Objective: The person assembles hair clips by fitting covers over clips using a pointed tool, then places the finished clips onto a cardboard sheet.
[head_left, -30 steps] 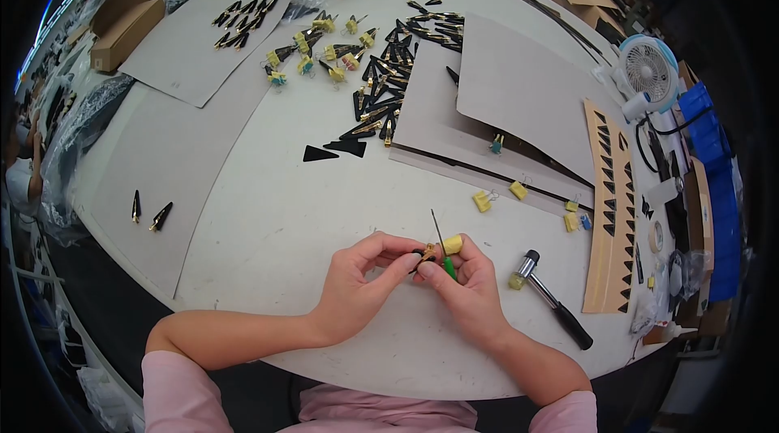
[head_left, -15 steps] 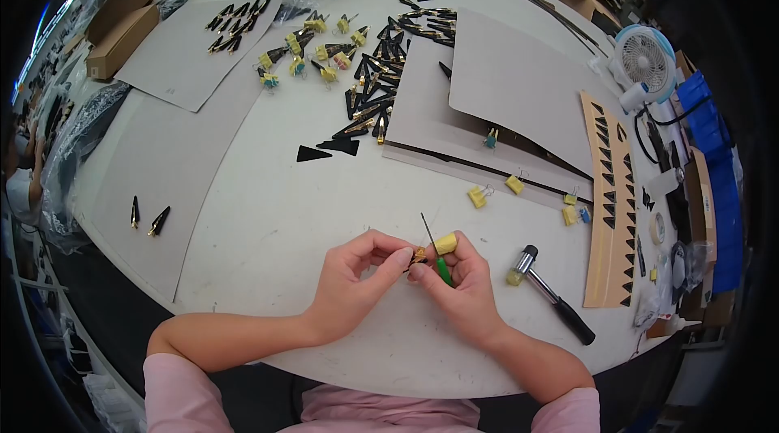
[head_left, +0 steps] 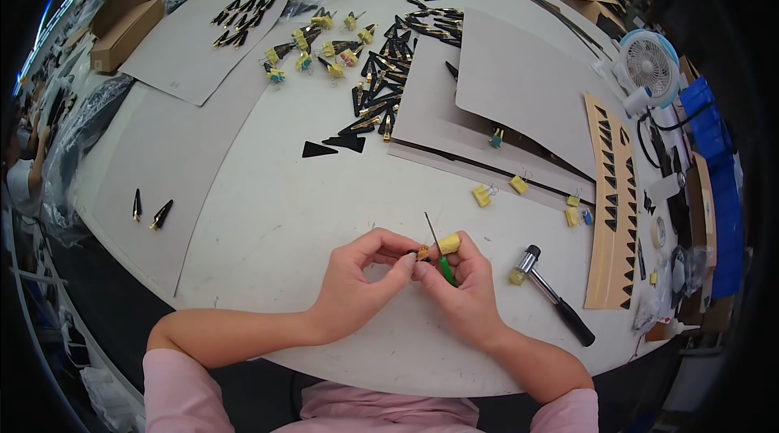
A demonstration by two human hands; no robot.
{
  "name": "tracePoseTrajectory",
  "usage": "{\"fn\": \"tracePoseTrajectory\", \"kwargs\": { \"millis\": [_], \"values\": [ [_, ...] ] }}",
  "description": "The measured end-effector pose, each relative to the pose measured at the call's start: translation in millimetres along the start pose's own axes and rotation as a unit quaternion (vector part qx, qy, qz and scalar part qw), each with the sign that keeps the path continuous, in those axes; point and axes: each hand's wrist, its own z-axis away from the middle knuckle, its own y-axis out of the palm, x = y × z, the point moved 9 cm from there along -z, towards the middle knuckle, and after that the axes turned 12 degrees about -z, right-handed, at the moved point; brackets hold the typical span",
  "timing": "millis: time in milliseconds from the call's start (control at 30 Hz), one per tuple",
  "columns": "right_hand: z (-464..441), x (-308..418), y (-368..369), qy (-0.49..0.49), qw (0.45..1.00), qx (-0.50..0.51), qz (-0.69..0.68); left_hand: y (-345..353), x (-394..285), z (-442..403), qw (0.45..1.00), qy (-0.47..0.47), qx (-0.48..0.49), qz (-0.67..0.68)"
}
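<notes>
My left hand [head_left: 364, 275] is closed, thumb and fingers pinching a small black-and-gold hair clip [head_left: 423, 253] that the fingertips partly hide. Against the same clip press the fingertips of my right hand [head_left: 462, 291]. That hand also grips a thin screwdriver [head_left: 446, 271], its green handle in the palm and its dark shaft pointing up. A yellow wrap [head_left: 449, 245] surrounds one right finger. Beside this hand lies a small hammer [head_left: 555, 297] with a black grip. Two black-and-gold hair clips [head_left: 162, 215] rest on grey card at the left.
Many black-and-gold clips [head_left: 388, 68] lie heaped beyond my hands, near yellow binder clips [head_left: 330, 68]. Black triangles [head_left: 320, 149] lie in front. Grey boards [head_left: 527, 84], a tan strip of triangles [head_left: 600, 271] and a fan [head_left: 647, 64] occupy the right.
My hands stay together with the clip and the screwdriver; the fingers shift only slightly. The whole view has moved a little, and the things on the table sit slightly farther right.
</notes>
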Motion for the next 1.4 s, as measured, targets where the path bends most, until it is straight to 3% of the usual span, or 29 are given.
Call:
{"fn": "tracePoseTrajectory", "kwargs": {
  "millis": [433, 733, 800, 1400],
  "values": [
    [-2.4, 0.7, -1.1, 0.035, 0.998, 0.015, -0.052, 2.5, 0.2, -0.1, 1.0, -0.001, 0.003, 0.016],
    [0.2, -4.0, -1.3, 0.022, 1.0, 0.012, -0.017, 3.5, 8.1, 1.1, 0.996, -0.058, 0.02, 0.062],
    [0.6, -4.6, -1.3, 0.02, 1.0, 0.008, -0.007, 1.0, 0.9, 0.8, 0.999, -0.021, 0.008, 0.024],
    [-1.6, 0.9, -1.5, 0.025, 0.999, 0.008, -0.036, 5.6, 2.8, 1.4, 0.999, -0.017, 0.025, 0.033]
  ]
}}
